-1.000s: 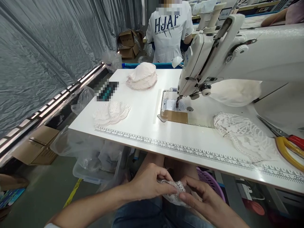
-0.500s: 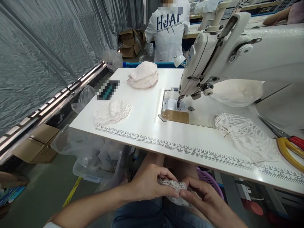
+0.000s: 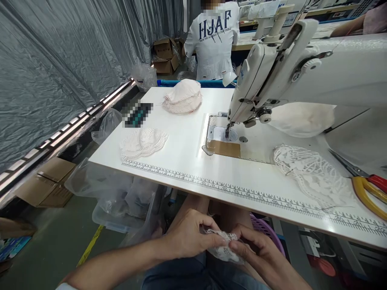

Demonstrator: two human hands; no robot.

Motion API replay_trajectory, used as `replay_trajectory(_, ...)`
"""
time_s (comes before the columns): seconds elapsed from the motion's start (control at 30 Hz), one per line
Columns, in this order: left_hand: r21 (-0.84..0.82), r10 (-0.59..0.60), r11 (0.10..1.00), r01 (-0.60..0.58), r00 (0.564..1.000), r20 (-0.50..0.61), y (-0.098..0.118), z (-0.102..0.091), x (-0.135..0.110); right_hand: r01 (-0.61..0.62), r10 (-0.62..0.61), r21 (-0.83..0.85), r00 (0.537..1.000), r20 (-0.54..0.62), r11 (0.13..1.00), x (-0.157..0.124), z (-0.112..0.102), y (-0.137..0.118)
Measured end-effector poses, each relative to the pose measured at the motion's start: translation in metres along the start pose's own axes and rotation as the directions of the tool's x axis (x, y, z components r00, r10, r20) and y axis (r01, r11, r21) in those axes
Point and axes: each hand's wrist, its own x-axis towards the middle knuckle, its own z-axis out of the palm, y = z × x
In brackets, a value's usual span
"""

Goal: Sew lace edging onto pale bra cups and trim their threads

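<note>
Below the front edge of the white table (image 3: 181, 137), seen in the head view, a crumpled piece of white openwork lace (image 3: 225, 251) hangs between two bare hands, above denim-covered legs (image 3: 178, 274). The left hand (image 3: 192, 235) pinches it with the thumb nearly closed against bent fingers; the right hand (image 3: 261, 253) grips the opposite side between thumb and forefinger, its other fingertips hidden. Small round holes pattern the soft mesh.

On the table's smooth, glossy top, towards its left end, lies a flat lace piece (image 3: 143, 143) with a scalloped border; at its far edge sit domed, pale pink cloth pieces (image 3: 183, 96), frayed along the rim. A printed ruler scale (image 3: 211, 183) follows the table's front edge. Over its right half stands a hard, rounded white sewing machine (image 3: 272, 76). Nearer the table's right end are a stringy, net-like lace heap (image 3: 313, 173) and metal scissors (image 3: 370, 189) with yellow and red handles. Beneath the table shows a perforated purple plastic basket (image 3: 267, 229).
</note>
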Motion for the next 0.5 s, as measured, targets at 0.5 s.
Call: replay_trajectory(0.5, 0.674, 0.730, 0.543, -0.500, 0.678, -0.085, -0.008, 0.005, -0.006, 0.460, -0.678, -0.745, 0.735, 0.013, 0.483, 0.005, -0.003, -0.009)
